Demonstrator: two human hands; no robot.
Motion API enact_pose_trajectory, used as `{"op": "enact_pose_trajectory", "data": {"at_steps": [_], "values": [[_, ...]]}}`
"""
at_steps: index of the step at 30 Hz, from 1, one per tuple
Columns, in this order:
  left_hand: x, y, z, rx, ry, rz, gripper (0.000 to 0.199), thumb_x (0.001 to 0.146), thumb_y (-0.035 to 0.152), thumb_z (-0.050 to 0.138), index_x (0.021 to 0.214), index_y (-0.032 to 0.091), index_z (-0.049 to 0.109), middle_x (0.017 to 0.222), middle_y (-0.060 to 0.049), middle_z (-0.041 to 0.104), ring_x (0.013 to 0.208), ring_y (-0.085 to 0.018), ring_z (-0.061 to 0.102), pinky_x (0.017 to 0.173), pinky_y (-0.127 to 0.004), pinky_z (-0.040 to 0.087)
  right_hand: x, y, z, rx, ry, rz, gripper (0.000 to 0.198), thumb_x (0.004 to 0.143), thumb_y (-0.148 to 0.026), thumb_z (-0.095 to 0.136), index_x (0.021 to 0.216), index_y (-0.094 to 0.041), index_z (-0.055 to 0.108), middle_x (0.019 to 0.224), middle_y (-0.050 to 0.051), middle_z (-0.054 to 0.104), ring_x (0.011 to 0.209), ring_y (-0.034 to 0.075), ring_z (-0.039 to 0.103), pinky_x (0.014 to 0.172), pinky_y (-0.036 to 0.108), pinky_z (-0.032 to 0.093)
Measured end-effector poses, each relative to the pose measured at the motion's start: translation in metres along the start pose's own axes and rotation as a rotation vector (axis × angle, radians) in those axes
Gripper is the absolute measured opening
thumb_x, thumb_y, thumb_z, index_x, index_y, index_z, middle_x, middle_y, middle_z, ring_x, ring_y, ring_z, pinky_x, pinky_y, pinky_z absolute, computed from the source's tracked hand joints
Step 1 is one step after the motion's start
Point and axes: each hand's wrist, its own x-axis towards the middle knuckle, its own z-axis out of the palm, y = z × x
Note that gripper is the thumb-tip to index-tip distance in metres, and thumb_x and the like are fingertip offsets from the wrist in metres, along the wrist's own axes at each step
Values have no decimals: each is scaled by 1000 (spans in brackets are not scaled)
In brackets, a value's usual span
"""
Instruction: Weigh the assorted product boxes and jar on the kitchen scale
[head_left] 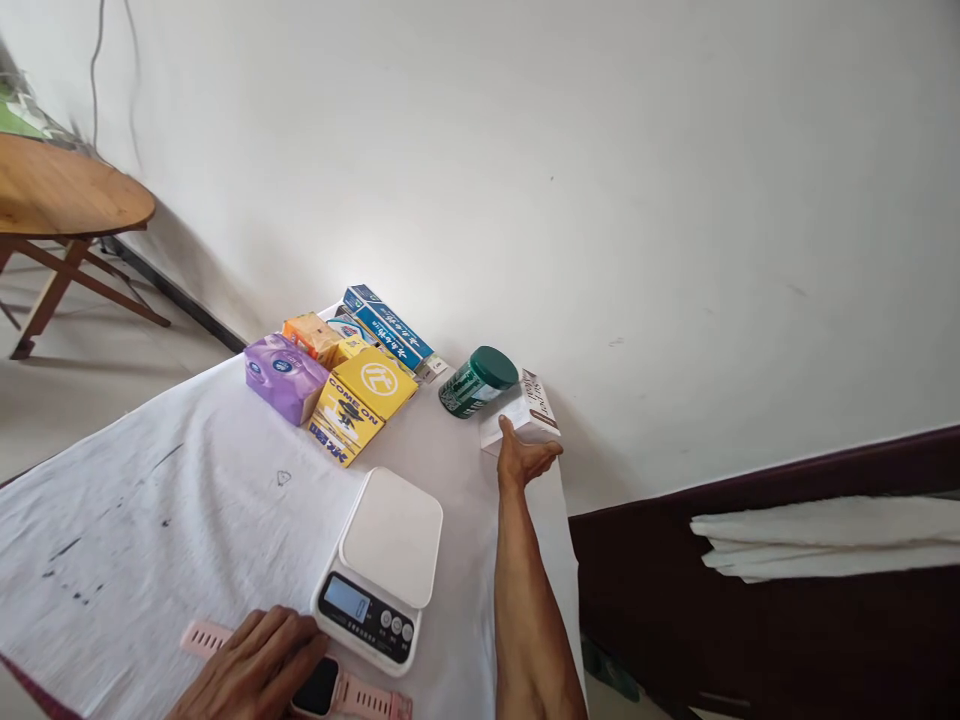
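My right hand (519, 462) reaches to the far right of the cloth-covered table, its thumb and fingers around the near end of a white box (517, 420) with dark lettering. Just left of that box stands a dark green lidded jar (480, 380). My left hand (259, 668) lies palm down at the near edge, fingers stretched out over a pink-strapped smartwatch (319, 685) and covering part of its strap. Beside it sits a white kitchen scale (394, 540); its display appears to read 0, and its platform bears nothing.
Behind the scale are a yellow carton (367, 395), a purple tissue pack (285, 375), an orange pack (311, 335) and blue boxes (390, 330). A white wall (600, 200) borders the table's far side. A round wooden table (67, 185) stands at left.
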Motion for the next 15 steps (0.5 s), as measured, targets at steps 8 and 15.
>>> {"op": "enact_pose_trajectory", "data": {"at_steps": [8, 15], "values": [[-7, 6, 3, -133, -72, -89, 43, 94, 35, 73, 134, 26, 59, 118, -5, 77, 101, -26, 70, 90, -37, 57, -51, -40, -47, 106, -7, -241, 89, 67, -55, 84, 136, -16, 43, 146, 26, 44, 144, 41, 37, 117, 57, 39], [-10, 0, 17, -280, -7, -76, 44, 92, 27, 69, 135, 27, 58, 116, -6, 72, 96, -26, 65, 84, -37, 54, -185, -101, -57, 512, -821, -503, 88, 72, -50, 85, 144, -24, 41, 149, 14, 51, 137, 31, 50, 107, 48, 48]]}}
